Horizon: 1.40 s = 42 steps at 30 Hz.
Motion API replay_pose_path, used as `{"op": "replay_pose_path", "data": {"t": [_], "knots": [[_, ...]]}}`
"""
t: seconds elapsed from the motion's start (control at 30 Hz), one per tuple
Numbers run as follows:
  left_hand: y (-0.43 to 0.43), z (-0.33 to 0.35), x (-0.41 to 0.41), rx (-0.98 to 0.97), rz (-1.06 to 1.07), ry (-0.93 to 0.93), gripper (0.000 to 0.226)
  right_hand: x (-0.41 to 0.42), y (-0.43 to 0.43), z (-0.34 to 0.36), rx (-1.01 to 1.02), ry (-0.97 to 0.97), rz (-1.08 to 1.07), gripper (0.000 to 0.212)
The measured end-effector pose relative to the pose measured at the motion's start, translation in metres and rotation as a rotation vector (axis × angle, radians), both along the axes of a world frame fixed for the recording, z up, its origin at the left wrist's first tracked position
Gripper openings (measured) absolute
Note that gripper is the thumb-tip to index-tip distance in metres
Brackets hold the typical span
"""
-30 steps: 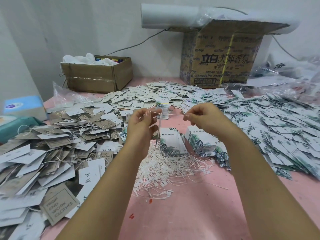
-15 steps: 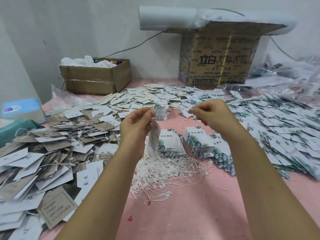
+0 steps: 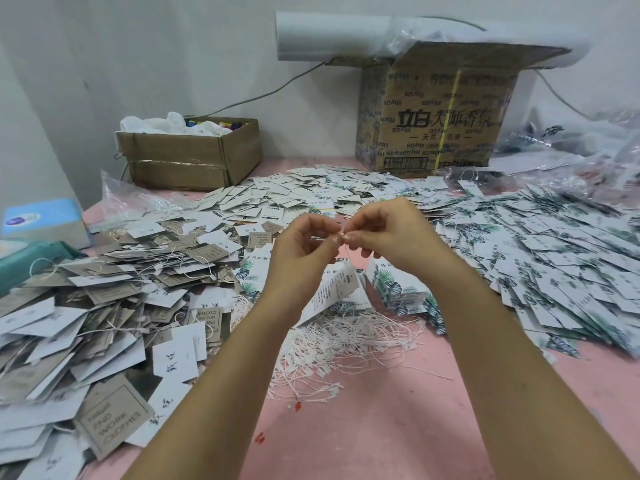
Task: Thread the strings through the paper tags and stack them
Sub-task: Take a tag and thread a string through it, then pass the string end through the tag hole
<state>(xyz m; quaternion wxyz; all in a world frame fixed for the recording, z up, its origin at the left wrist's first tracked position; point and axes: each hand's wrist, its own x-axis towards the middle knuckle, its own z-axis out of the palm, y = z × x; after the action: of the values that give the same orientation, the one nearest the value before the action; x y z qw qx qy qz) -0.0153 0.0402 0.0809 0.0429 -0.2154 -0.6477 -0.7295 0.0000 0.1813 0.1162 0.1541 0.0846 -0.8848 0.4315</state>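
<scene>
A pile of loose strings (image 3: 346, 341) lies on the pink table (image 3: 381, 427) and serves as the centre of everything. Left of the pile spreads a heap of grey-brown and white tags (image 3: 104, 289), many with cords already in them. Right of it spreads a wide drift of leaf-print tags (image 3: 554, 265). Behind it lie more scattered white tags (image 3: 294, 192). Just behind the pile's right edge stands a short neat stack of leaf-print tags (image 3: 394, 289).

Above the pile both forearms reach in and hide part of it. The left hand (image 3: 301, 244) and the right hand (image 3: 384, 230) meet fingertip to fingertip, each pinching one thin string (image 3: 346, 252) between thumb and forefinger, the other fingers loosely curled. A tag (image 3: 337, 289) hangs tilted from that string, over the pile's back edge.

Far behind the pile on the left sits an open cardboard box (image 3: 190, 161) holding crumpled white plastic and some small coloured items. Far behind on the right stands a printed carton (image 3: 433, 116) with a white roll (image 3: 329, 36) lying across its top; its contents cannot be seen.
</scene>
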Motion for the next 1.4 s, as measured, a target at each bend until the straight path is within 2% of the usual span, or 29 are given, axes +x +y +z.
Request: {"op": "replay_pose_path", "data": {"t": [0.2, 0.67, 1.13, 1.23, 1.4], "knots": [[-0.0017, 0.0014, -0.0002, -0.015, 0.000, 0.050, 0.020, 0.0009, 0.0002, 0.0006, -0.048, 0.006, 0.025, 0.005], [0.0002, -0.0027, -0.0006, -0.082, 0.050, 0.070, 0.016, 0.0002, -0.0045, -0.0013, -0.067, -0.019, 0.013, 0.027], [-0.0021, -0.0032, -0.0018, -0.174, 0.054, 0.098, 0.019, 0.0014, -0.0043, 0.0010, -0.192, 0.004, 0.012, 0.016], [-0.0021, -0.0030, -0.0017, -0.181, 0.041, 0.100, 0.019, 0.0014, -0.0028, 0.0006, -0.230, -0.008, 0.013, 0.009], [-0.0030, -0.0029, -0.0017, -0.206, 0.031, 0.112, 0.017, 0.0019, -0.0028, 0.0001, -0.258, 0.006, -0.002, 0.011]]}}
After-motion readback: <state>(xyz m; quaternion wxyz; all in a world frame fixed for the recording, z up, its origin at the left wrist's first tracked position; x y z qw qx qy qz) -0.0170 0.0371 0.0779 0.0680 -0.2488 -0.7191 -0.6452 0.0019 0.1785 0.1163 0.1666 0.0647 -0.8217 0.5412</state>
